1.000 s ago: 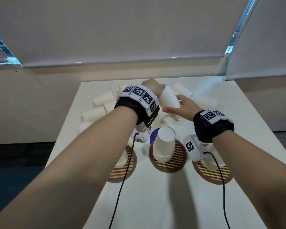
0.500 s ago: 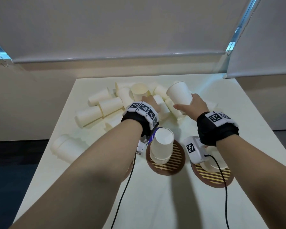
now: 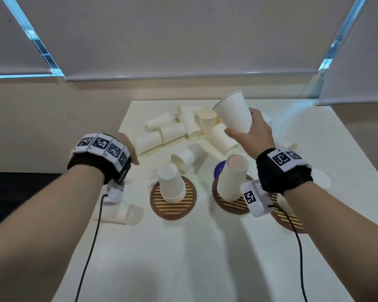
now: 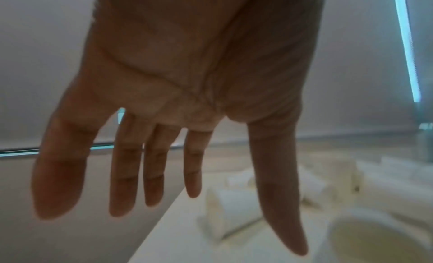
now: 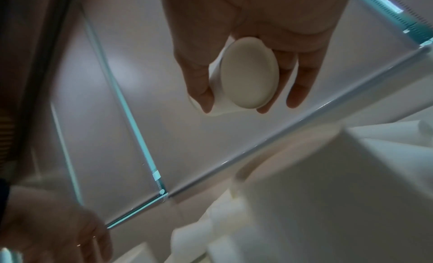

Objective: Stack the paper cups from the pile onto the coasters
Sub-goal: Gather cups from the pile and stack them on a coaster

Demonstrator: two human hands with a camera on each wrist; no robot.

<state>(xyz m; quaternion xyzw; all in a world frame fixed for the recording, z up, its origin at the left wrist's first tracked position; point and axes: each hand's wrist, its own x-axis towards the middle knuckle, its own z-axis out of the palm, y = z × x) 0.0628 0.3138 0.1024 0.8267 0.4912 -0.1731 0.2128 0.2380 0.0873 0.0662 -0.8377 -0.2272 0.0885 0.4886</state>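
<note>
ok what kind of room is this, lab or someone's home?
Probably an office or lab room set up for recording, not clearly a home: a plain white table against a bare wall, grey roller blinds drawn over the windows, and nothing domestic in view. Only paper cups and coasters.

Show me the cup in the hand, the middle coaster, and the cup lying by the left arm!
Held paper cup (image 3: 235, 112): head view, side wall.
Middle coaster (image 3: 225, 203): head view, striped front edge.
Fallen cup (image 3: 127, 214): head view, side.

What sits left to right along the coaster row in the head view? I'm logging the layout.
Tipped cup → left coaster with upturned cup stack → middle coaster with taller stack → right coaster.
</note>
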